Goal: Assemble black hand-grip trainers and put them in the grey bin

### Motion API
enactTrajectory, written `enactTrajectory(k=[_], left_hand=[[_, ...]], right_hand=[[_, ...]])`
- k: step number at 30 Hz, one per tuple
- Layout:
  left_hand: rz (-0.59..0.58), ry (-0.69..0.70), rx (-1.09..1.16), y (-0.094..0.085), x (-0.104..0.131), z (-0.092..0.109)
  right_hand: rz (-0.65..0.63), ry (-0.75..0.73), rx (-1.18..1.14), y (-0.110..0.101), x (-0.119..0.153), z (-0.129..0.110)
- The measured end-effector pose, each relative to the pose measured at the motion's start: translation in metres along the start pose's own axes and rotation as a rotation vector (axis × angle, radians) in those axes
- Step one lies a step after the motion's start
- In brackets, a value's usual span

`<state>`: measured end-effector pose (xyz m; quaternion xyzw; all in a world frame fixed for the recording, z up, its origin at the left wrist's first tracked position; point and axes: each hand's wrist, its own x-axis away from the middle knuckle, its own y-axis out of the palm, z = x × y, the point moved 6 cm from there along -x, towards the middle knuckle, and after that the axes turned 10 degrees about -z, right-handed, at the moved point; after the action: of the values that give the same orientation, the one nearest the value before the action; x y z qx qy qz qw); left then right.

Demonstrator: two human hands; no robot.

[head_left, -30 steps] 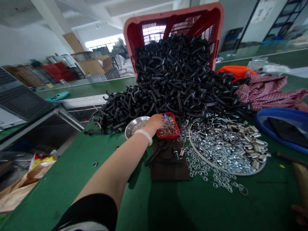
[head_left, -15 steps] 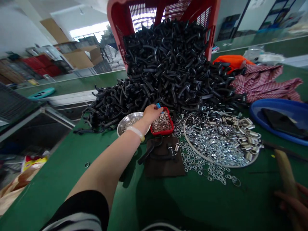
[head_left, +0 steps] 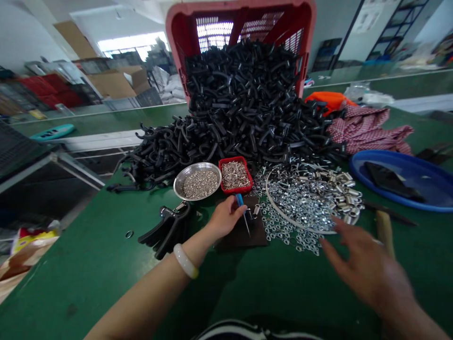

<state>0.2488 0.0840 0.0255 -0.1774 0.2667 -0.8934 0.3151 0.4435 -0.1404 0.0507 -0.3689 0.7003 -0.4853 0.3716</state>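
My left hand [head_left: 226, 216] is closed round a blue-handled tool [head_left: 239, 200] with a thin metal shaft that points down over the dark flat pad [head_left: 226, 242]; whether it is an awl or a screwdriver I cannot tell. A small spring [head_left: 256, 210] and a bolt, partly hidden by the tool, lie on the pad. My right hand [head_left: 368, 264], slightly blurred, reaches with fingers apart towards the rimmed plate [head_left: 279, 215] of metal nuts and springs. A wooden tool handle [head_left: 384, 230] lies just behind it.
Behind the pad stand a red box [head_left: 235, 174] of small pins and a steel bowl [head_left: 212, 165] of tiny metal parts. Black curved handles [head_left: 244, 101] spill from a red crate [head_left: 177, 52]. Several black handles [head_left: 170, 229] lie front left. A blue tray [head_left: 433, 186] sits at right.
My left hand has drawn back from the red box to above the pad with the blue-handled tool. My right hand has left the wooden handle and moved up and left, fingers spread.
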Motion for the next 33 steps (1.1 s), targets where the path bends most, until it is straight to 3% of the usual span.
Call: enactTrajectory(k=[3, 6, 9, 14, 17, 25, 33], left_hand=[[0.045, 0.000, -0.065, 0.003, 0.001, -0.002], [0.094, -0.032, -0.190, 0.003, 0.003, -0.003], [0.116, -0.044, -0.209, 0.003, 0.004, -0.002], [0.060, -0.067, -0.169, 0.009, -0.004, -0.003], [0.034, -0.043, -0.020, 0.018, -0.012, -0.003], [-0.063, -0.022, 0.487, 0.042, -0.018, 0.007], [-0.032, 0.029, 0.870, 0.041, -0.015, 0.015]], right_hand=[[-0.235, -0.276, -0.005, 0.034, -0.022, -0.101], [-0.340, -0.309, 0.030, 0.060, -0.049, -0.142], [-0.364, -0.339, -0.023, 0.071, -0.063, -0.141], [-0.376, -0.427, -0.211, 0.071, -0.058, -0.119], [-0.346, -0.439, -0.237, 0.069, -0.053, -0.115], [-0.192, -0.258, -0.230, 0.073, -0.053, -0.096], [-0.161, -0.190, -0.304, 0.076, -0.050, -0.086]])
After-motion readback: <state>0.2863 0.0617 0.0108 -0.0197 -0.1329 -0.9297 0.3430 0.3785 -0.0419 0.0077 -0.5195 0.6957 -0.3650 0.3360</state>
